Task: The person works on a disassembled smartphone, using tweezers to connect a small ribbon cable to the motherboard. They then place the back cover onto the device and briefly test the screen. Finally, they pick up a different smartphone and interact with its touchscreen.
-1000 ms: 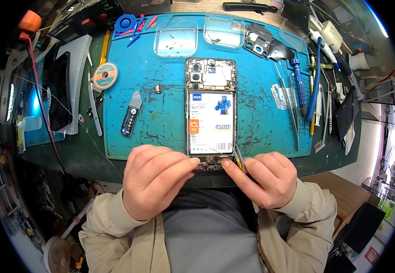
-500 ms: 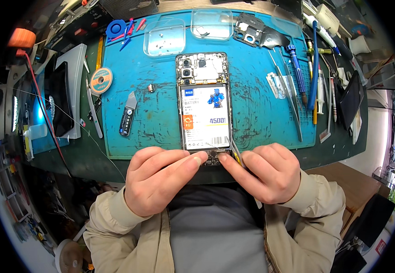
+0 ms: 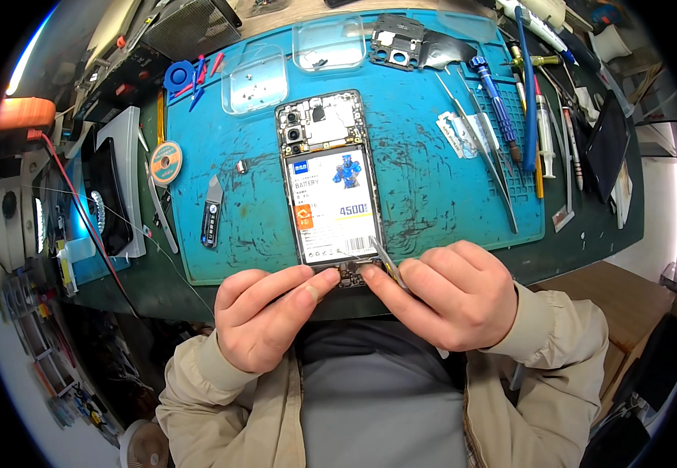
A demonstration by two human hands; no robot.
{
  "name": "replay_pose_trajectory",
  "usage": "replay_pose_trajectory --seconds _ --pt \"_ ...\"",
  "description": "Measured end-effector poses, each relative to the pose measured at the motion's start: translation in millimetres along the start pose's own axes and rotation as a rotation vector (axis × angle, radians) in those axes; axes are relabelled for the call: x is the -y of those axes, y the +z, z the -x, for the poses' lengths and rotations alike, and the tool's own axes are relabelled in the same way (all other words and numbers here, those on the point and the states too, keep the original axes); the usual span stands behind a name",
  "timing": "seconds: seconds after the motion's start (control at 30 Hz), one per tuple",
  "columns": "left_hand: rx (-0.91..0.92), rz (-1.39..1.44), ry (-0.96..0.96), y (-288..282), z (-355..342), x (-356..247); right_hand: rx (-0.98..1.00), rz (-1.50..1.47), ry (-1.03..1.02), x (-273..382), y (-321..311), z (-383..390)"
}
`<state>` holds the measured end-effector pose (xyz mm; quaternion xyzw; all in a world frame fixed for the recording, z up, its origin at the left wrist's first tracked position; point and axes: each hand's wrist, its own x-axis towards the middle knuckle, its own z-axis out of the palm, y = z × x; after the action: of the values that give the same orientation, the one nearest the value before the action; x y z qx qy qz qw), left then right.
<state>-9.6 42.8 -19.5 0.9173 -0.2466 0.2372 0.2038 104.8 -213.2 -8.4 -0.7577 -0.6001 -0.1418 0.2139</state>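
An opened phone lies on the blue mat, showing its cameras, boards and a white-labelled battery. My left hand has its fingers bent together at the phone's lower left end, gripping near the small bottom board. My right hand is closed on metal tweezers, with its index fingertip resting on the bottom board. A thin strand lies over the battery's lower edge; I cannot make out what it is.
Around the phone lie a pry blade, a wire spool, two clear trays, a black phone cover piece, long tweezers and a blue screwdriver. A dark screen lies at the right.
The view has shifted, so the bench and phone appear farther left. My left fingers have bent slightly at the phone's lower end. My right hand keeps the tweezers near the bottom board.
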Motion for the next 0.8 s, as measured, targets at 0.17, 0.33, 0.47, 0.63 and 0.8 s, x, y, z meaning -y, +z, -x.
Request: replay_pose_trajectory --seconds 0.17,0.33,0.47,0.63,0.8 --pt "0.026 -0.005 0.002 -1.5 -2.0 0.3 -0.015 -0.002 0.003 0.1 1.2 -0.2" --pt "0.039 0.000 -0.002 -1.9 -1.9 0.4 -0.022 -0.012 0.008 0.5 2.0 0.9" --pt "0.121 -0.106 0.013 -8.6 -10.9 -6.0 -0.040 -0.002 0.014 0.7 4.8 1.9" --pt "0.117 -0.126 0.097 -8.9 -12.2 -5.3 -0.029 -0.007 0.013 1.6 3.2 1.7" --pt "0.135 -0.153 0.132 -11.3 -14.9 -7.2 -0.037 -0.003 0.014 2.2 3.8 1.5"
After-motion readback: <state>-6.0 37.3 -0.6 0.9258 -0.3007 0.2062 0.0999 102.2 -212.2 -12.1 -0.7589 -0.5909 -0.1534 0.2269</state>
